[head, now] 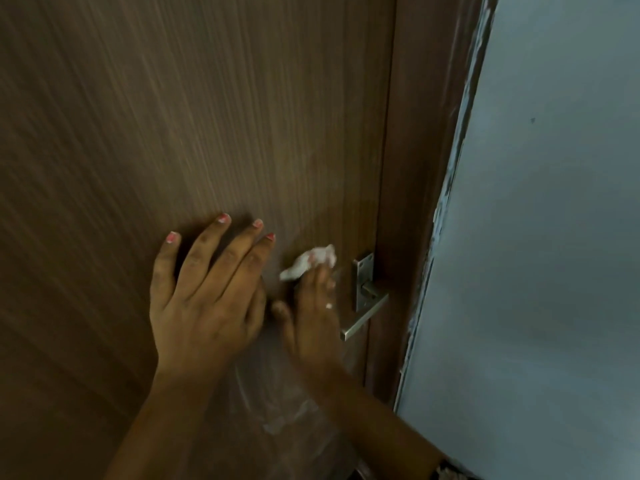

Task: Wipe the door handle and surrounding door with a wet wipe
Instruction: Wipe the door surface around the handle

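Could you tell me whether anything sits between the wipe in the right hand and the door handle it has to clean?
Nothing visible does. The right hand presses the wipe on the door, left of the handle, with only bare door between. The left hand rests flat farther left.

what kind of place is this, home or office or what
Probably an indoor room doorway, likely in a home, though that is unsure. A brown wood-grain door with a silver metal lever handle sits in a brown frame beside a plain grey-blue painted wall.
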`<state>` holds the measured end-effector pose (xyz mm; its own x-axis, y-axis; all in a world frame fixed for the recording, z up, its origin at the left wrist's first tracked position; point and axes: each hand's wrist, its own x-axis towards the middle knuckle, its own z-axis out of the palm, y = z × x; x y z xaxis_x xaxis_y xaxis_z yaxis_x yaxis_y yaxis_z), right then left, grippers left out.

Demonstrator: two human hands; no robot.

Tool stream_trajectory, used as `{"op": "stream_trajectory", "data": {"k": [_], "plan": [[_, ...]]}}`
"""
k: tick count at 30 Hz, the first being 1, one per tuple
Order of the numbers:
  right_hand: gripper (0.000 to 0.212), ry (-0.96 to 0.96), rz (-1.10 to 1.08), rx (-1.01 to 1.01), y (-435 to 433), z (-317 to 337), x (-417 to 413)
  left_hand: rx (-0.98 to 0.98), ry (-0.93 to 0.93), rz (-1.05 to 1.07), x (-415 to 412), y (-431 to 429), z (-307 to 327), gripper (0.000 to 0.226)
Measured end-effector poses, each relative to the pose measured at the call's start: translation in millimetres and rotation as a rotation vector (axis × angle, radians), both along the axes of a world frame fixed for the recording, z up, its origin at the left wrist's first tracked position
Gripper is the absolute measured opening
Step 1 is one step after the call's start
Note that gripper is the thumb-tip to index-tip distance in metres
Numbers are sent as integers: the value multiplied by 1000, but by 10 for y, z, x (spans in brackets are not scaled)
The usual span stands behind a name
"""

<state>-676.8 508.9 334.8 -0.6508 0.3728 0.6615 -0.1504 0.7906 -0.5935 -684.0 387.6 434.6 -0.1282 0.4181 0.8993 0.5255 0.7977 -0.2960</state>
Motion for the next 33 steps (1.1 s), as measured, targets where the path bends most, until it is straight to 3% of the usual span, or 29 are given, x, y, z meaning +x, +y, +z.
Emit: {"op": "stream_trajectory", "data": {"k": [3, 5, 9, 12, 14, 16, 21, 23, 25, 27, 31, 33], "plan": [[73, 41, -101, -340, 392, 420, -236, -14, -8, -28, 10, -15, 10, 33], [72, 59, -128, -398, 544, 642, -318, -35, -12, -45, 11, -31, 7, 33], [67, 106, -43, -37, 154, 623, -166, -44, -33, -98, 10, -49, 9, 33], [63, 87, 71, 261, -202, 176, 7, -54, -49, -102, 19, -43, 18, 34], [64, 48, 121, 282, -273, -126, 88, -72, -63, -99, 25, -49, 28, 34], [64, 26, 86, 168, -187, -193, 71, -78, -83, -125, 39, -63, 44, 34], [71, 100, -84, -473, 384, 540, -284, 30, -164, -324, 149, -182, 151, 34], [69, 123, -95, -554, 472, 775, -349, 90, -151, -330, 203, -251, 186, 36], [72, 154, -115, -431, 320, 842, -311, 105, -132, -317, 222, -308, 207, 40], [74, 182, -57, -173, 25, 706, -211, 98, -117, -303, 229, -330, 207, 39], [72, 113, 152, 375, -509, -64, 63, 109, -91, -235, 208, -311, 179, 35], [71, 72, 122, 455, -525, -426, 138, 85, -84, -187, 181, -320, 131, 35]]}}
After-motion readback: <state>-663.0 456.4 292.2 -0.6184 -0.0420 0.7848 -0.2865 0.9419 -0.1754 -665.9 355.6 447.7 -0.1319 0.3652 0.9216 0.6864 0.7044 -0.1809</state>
